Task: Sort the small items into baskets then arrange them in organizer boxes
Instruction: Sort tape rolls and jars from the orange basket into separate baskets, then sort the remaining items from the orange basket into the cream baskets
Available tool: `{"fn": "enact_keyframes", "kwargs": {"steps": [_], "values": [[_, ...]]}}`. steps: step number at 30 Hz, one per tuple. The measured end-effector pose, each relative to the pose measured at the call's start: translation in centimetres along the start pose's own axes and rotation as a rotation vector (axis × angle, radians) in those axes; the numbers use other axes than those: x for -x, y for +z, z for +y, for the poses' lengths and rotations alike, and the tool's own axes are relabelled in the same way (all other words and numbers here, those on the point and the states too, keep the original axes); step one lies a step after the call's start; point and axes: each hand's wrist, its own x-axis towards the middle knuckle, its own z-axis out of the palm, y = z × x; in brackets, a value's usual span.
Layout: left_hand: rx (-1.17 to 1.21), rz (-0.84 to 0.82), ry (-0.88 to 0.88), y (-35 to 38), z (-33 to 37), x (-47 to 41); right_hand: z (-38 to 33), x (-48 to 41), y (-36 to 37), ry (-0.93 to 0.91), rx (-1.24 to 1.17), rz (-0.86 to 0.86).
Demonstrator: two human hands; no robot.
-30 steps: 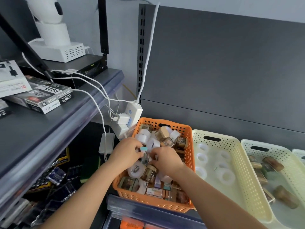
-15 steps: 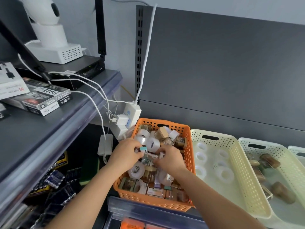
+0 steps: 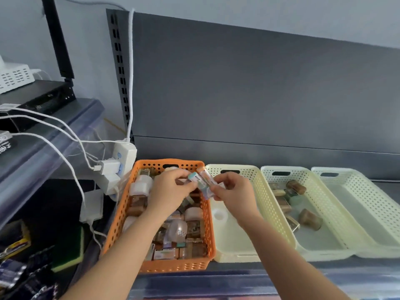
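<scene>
Above the right rim of the orange basket [image 3: 118,221], both my hands hold a few small clear vials [image 3: 202,182], one with a teal cap; blur hides how many. My left hand [image 3: 171,191] pinches the capped end with curled fingers, and my right hand [image 3: 234,192] pinches the other end. Just beside them sits the first cream basket [image 3: 238,168].

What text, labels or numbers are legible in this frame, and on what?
Nothing reads clearly.
Dark box on the left shelf: white print, too blurred to read.
Small boxes in the orange basket: labels too small and blurred.
Packs at lower left: print too blurred.
Vials pinched between left hand and right hand: no readable print.
</scene>
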Motion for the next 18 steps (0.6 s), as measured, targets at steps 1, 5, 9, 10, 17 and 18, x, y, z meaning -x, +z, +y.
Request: {"fn": "enact_keyframes", "kwargs": {"steps": [1,5,9,10,17,18], "values": [[0.022,0.0,0.007,1.0,0.8,-0.4,0.4,0.0,-1.3,0.006,-0.02,0.029],[0.13,-0.069,0.051,5.8,4.7,-1.2,2.3,0.1,-6.7,0.046,-0.058,0.144],[0.196,-0.171,0.061,12.2,8.8,-1.7,5.0,0.0,-13.4,0.077,-0.041,0.245],[0.192,-0.192,0.071,13.9,9.8,-1.8,5.8,0.0,-15.2,0.087,-0.033,0.268],[0.131,-0.285,0.124,26.9,17.2,-2.5,11.9,-1.3,-28.0,0.166,0.027,0.318],[0.105,-0.293,0.129,28.8,18.1,-2.8,12.7,-1.8,-29.6,0.176,0.059,0.315]]}}
